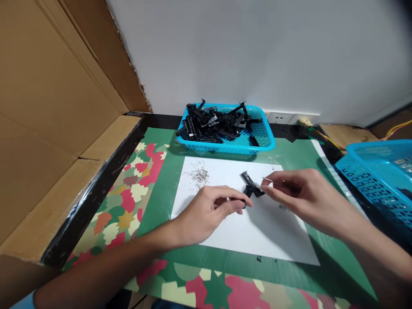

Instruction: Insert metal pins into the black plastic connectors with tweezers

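Above the white sheet (pixel 257 231), my left hand (pixel 215 210) pinches the lower end of a black plastic part (pixel 249 182). The part slants up to the left, with a branch toward my right hand. My right hand (pixel 292 189) is closed on a thin metal tool (pixel 273 181), whose tip points left over the part. Its fingertips are at the right end of the black part. On the upper left of the sheet lies a loose pile of small metal pieces (pixel 200 176).
A blue basket (pixel 222 149) full of black parts stands behind the sheet. Another blue basket (pixel 376 184) is at the right. Cardboard (pixel 48 86) walls the left side. A small black piece (pixel 259 259) lies at the sheet's front edge. Sockets (pixel 280 118) sit on the wall.
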Action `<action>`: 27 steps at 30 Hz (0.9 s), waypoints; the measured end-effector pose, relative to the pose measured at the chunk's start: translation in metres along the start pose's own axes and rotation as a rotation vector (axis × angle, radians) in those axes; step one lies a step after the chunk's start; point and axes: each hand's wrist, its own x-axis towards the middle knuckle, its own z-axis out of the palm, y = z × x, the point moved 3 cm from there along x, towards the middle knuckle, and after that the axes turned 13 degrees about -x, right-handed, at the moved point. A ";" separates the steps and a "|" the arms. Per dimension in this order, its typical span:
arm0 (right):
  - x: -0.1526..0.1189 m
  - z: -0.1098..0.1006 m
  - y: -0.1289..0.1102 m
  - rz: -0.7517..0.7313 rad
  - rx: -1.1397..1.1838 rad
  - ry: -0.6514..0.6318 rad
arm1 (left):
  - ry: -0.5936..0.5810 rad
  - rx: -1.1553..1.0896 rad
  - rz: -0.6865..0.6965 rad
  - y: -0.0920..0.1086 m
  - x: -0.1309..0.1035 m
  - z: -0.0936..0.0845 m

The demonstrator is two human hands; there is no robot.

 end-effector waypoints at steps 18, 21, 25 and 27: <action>-0.007 0.012 -0.012 0.013 -0.194 -0.178 | 0.038 0.048 -0.219 -0.028 -0.003 -0.001; -0.007 0.016 -0.013 0.002 -0.196 -0.170 | 0.037 0.087 -0.231 -0.028 -0.004 -0.002; -0.004 0.017 -0.015 -0.002 -0.163 -0.157 | 0.025 0.079 -0.246 -0.027 -0.003 -0.002; -0.003 0.016 -0.016 -0.005 -0.164 -0.151 | 0.019 0.068 -0.251 -0.026 -0.003 -0.002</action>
